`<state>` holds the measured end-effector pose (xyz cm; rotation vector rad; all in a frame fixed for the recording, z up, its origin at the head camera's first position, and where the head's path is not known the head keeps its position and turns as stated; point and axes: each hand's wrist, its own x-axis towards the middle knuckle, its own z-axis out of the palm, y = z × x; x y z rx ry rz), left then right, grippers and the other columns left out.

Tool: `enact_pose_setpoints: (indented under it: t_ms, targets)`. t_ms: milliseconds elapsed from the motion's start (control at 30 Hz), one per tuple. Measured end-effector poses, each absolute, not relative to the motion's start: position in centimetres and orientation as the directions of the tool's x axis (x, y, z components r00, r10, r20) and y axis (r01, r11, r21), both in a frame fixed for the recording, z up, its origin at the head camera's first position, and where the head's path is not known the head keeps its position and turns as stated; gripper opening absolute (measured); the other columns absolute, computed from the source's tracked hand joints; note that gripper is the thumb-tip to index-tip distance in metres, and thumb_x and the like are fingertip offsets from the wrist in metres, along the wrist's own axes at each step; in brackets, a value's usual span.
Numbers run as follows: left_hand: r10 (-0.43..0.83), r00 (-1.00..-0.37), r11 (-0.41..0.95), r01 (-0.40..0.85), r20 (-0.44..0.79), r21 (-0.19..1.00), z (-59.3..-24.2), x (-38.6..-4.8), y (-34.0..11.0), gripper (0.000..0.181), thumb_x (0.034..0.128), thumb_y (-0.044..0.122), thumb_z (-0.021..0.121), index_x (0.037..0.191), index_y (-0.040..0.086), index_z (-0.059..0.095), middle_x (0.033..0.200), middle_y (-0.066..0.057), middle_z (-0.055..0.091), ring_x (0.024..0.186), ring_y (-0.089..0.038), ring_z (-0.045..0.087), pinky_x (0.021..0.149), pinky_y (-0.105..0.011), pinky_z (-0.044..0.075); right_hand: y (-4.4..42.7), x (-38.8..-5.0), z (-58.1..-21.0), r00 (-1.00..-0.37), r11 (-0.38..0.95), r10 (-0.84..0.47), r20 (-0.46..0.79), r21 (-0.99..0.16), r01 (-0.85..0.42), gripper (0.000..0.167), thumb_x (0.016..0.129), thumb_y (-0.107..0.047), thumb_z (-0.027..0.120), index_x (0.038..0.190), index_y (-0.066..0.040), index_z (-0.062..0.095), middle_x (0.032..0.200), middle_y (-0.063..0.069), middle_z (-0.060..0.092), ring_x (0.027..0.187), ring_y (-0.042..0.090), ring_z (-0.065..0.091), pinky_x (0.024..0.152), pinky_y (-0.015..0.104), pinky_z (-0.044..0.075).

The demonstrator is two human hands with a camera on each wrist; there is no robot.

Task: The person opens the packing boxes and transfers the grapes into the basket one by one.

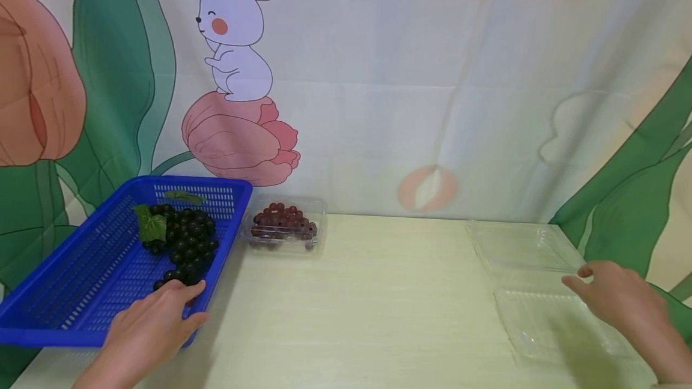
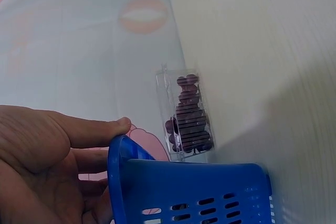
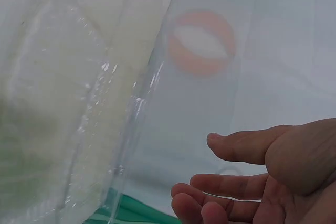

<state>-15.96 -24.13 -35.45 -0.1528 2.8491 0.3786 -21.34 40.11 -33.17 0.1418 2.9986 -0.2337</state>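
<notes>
My left hand [image 1: 151, 323] is over the near right corner of a blue plastic basket [image 1: 32, 335], thumb extended beside the rim [image 2: 118, 182]. Its fingertips are partly hidden behind the basket wall; I see nothing held. Just beyond them, inside the basket, lies a bunch of dark grapes [image 1: 191, 242] with green leaves [image 1: 150, 225]. At the right, my right hand [image 1: 622, 296] hovers with loosely bent fingers, holding nothing. Beside and below it is an open clear plastic clamshell box, its lid [image 1: 524, 248] at the back and its ribbed tray [image 1: 557, 323] in front.
A closed clear clamshell box [image 1: 319, 221] holding red grapes [image 1: 283, 221] stands just right of the basket, near the back edge of the pale table [image 1: 378, 305]. Behind the table hangs a printed cloth [image 1: 367, 77] with a rabbit and tulips.
</notes>
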Motion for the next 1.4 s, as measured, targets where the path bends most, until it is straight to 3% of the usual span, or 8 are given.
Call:
enact_pose_setpoints:
  t_ms: [167,333,467,833,1400]
  targets:
    - [-0.060,-0.964,0.964,-0.124,-0.259,0.237,-35.5,-16.1,-24.1,0.066,0.0969,0.036,0.074,0.151,0.005,0.052,0.122,-0.019,0.059,0.063,-0.023,0.045,0.055,-0.038,0.037,38.4,-21.5,-32.3,-0.991,0.981,0.056,-0.118,-0.177,0.077,0.065,0.103,-0.050,0.057,0.127,0.009,0.061,0.123,0.036,0.062,0.082,0.041,0.065,0.055,0.047,0.049]
    - [-0.055,-0.970,0.965,-0.112,-0.236,0.236,-35.7,-16.1,-24.1,0.065,0.0969,0.035,0.074,0.151,0.005,0.052,0.120,-0.018,0.059,0.060,-0.022,0.042,0.053,-0.037,0.034,36.5,-21.9,-31.7,-0.996,0.980,-0.003,-0.090,-0.196,0.015,0.064,0.102,-0.051,0.058,0.128,0.008,0.063,0.124,0.031,0.064,0.095,0.050,0.065,0.059,0.050,0.051]
    - [-0.057,-0.972,0.965,-0.112,-0.229,0.235,-35.7,-16.0,-24.1,0.065,0.0968,0.034,0.074,0.151,0.005,0.052,0.119,-0.018,0.059,0.060,-0.022,0.042,0.053,-0.037,0.035,34.8,-22.3,-31.4,-0.995,0.974,-0.046,-0.084,-0.227,-0.025,0.062,0.103,-0.049,0.058,0.128,0.007,0.063,0.126,0.030,0.064,0.102,0.050,0.065,0.061,0.050,0.051]
    - [-0.053,-0.974,0.966,-0.106,-0.222,0.237,-35.8,-16.0,-24.1,0.064,0.0968,0.034,0.074,0.149,0.005,0.054,0.117,-0.016,0.059,0.060,-0.022,0.043,0.053,-0.037,0.035,31.0,-23.2,-31.4,-0.992,0.963,-0.127,-0.019,-0.241,-0.119,0.050,0.101,-0.039,0.064,0.122,0.006,0.068,0.112,0.023,0.072,0.094,0.038,0.070,0.065,0.046,0.055]
    - [-0.054,-0.977,0.968,-0.102,-0.207,0.229,-35.7,-15.8,-24.1,0.062,0.0969,0.032,0.074,0.149,0.005,0.054,0.116,-0.014,0.059,0.058,-0.021,0.040,0.052,-0.036,0.033,26.0,-23.5,-30.4,-0.989,0.944,-0.145,0.008,-0.298,-0.141,0.047,0.100,-0.036,0.066,0.124,0.004,0.067,0.109,0.021,0.074,0.097,0.037,0.070,0.057,0.044,0.054]
